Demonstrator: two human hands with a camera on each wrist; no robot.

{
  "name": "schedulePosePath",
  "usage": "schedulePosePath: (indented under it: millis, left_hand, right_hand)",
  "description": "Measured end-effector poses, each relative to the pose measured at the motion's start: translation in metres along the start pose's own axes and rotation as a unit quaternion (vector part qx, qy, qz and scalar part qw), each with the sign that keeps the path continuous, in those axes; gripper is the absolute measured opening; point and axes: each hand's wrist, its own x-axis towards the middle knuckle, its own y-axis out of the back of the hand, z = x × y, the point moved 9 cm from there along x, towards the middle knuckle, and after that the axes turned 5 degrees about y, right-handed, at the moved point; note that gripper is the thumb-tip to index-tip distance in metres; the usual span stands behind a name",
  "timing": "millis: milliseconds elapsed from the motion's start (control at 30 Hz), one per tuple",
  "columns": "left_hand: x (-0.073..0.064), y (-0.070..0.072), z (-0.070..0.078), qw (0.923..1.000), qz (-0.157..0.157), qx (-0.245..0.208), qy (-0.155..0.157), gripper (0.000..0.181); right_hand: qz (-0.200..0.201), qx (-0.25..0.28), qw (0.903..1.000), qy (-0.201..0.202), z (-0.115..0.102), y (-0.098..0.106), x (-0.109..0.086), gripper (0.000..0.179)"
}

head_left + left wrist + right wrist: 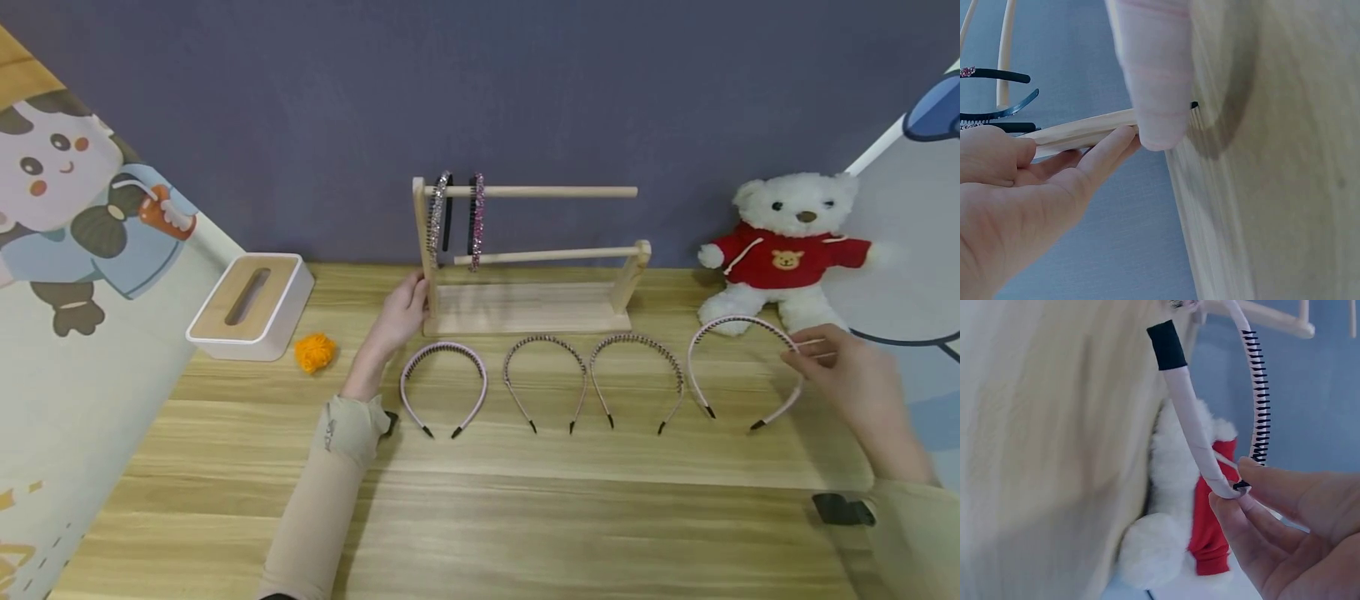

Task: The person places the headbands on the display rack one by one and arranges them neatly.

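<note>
With our right hand (855, 383) we pinch one side of the pale-pink, arched, fabric-wrapped headband (1192, 419), above the wood-grain table (525, 508) near its right edge; we judge it light, springy, best held there. Our left hand (402, 312) grips the pale-wood, two-bar rack (525, 304).

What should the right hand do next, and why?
Probably raise the pink headband pinched in the right hand toward the free right end of the upper bar: two sparkly headbands hang near that bar's left end, and the left hand holds the rack.
</note>
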Motion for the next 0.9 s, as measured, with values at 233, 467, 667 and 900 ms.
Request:
schedulePosePath:
  millis: [233,467,667,900]
  left_hand:
    - [-0.001,0.000,0.002,1.0000,0.000,0.000,-0.004,0.047]
    - [-0.003,0.000,0.003,1.0000,-0.001,-0.001,-0.006,0.047]
    - [-0.002,0.000,0.002,1.0000,0.002,-0.002,-0.006,0.047]
    - [-0.001,0.000,0.003,1.0000,0.000,0.001,-0.005,0.047]
  right_hand:
    - [0.049,0.020,0.9984,0.019,-0.023,0.015,0.003,0.032]
    - [0.083,0.013,0.9957,0.039,-0.042,0.032,0.007,0.034]
    - [0.080,0.022,0.9954,0.047,-0.057,0.036,0.009,0.039]
    - [0.092,0.035,0.9948,0.028,-0.063,0.041,0.008,0.041]
